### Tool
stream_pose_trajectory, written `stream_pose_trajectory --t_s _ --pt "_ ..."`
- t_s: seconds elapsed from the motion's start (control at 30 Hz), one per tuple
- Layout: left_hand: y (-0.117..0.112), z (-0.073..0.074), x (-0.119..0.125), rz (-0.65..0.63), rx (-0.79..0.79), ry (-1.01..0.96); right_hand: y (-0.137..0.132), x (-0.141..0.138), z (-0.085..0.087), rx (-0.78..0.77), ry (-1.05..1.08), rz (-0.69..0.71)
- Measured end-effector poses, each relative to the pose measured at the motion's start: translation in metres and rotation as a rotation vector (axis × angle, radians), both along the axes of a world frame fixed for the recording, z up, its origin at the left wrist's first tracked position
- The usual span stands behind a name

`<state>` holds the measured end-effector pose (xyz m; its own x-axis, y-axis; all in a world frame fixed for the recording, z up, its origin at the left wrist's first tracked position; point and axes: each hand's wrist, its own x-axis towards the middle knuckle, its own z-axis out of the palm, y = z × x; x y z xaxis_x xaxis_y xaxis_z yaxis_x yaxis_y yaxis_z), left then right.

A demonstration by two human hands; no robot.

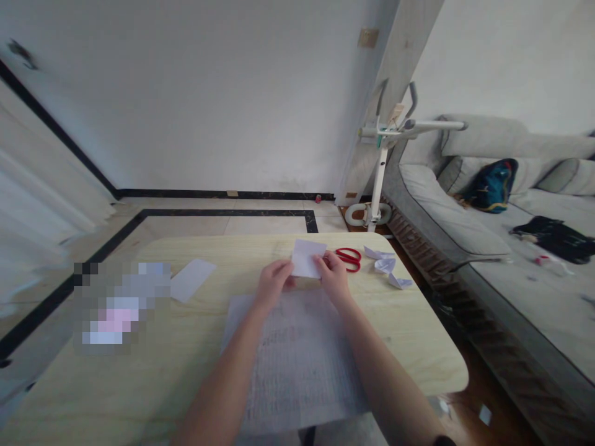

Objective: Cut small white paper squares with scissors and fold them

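A small white sheet of paper (307, 257) is held up between my two hands above the far part of the table. My left hand (277, 277) pinches its lower left edge. On the right edge, my right hand (331, 267) grips it with the thumb on the front face. Just beyond my right hand lie scissors (349, 259) with red handles; their blades are hidden. Under my forearms a large printed sheet (297, 359) is spread, its print too blurred to read.
Several folded white paper pieces (385, 265) rest at the table's right edge. Another white sheet (191, 280) lies left on the wooden table (195, 365), beside a pixelated patch. A grey sofa (446, 217) and white exercise machine (380, 173) stand to the right.
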<state>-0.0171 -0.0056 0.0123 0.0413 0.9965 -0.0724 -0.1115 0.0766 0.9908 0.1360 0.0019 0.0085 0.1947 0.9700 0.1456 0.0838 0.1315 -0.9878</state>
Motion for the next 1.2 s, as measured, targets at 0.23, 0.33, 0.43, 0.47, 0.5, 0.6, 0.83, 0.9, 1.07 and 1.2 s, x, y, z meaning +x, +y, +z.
stream_pose_trajectory --t_s 0.23,0.33,0.43,0.47,0.5,0.6,0.83,0.9,1.07,1.2 --pt "-0.001 0.0 0.001 -0.037 0.017 0.082 0.002 0.003 -0.001 0.013 -0.003 -0.007" --pt "0.0 0.002 0.001 -0.004 0.055 0.089 0.001 0.003 -0.003 -0.008 0.017 0.071" --pt "0.0 0.004 0.0 0.039 0.089 0.08 0.0 0.001 -0.007 -0.054 0.033 0.186" --pt "0.0 0.004 0.0 0.048 0.088 0.076 0.0 0.0 -0.008 -0.063 0.037 0.213" --pt "0.0 0.004 0.0 0.059 0.082 0.07 0.0 -0.001 -0.009 -0.066 0.043 0.229" --pt "0.003 0.0 0.0 0.108 0.032 0.033 0.0 -0.002 -0.011 -0.062 0.084 0.21" --pt "0.012 -0.012 0.0 0.023 -0.161 -0.302 -0.002 -0.002 -0.007 -0.124 0.187 0.196" --pt "0.01 -0.011 0.0 -0.06 -0.146 -0.249 -0.002 -0.002 -0.008 -0.099 0.16 0.237" --pt "0.001 -0.005 0.0 -0.176 -0.045 -0.102 -0.003 -0.001 -0.007 -0.038 0.161 0.231" --pt "0.002 -0.005 0.002 -0.05 -0.011 -0.091 -0.002 -0.002 -0.005 -0.007 0.163 0.234"
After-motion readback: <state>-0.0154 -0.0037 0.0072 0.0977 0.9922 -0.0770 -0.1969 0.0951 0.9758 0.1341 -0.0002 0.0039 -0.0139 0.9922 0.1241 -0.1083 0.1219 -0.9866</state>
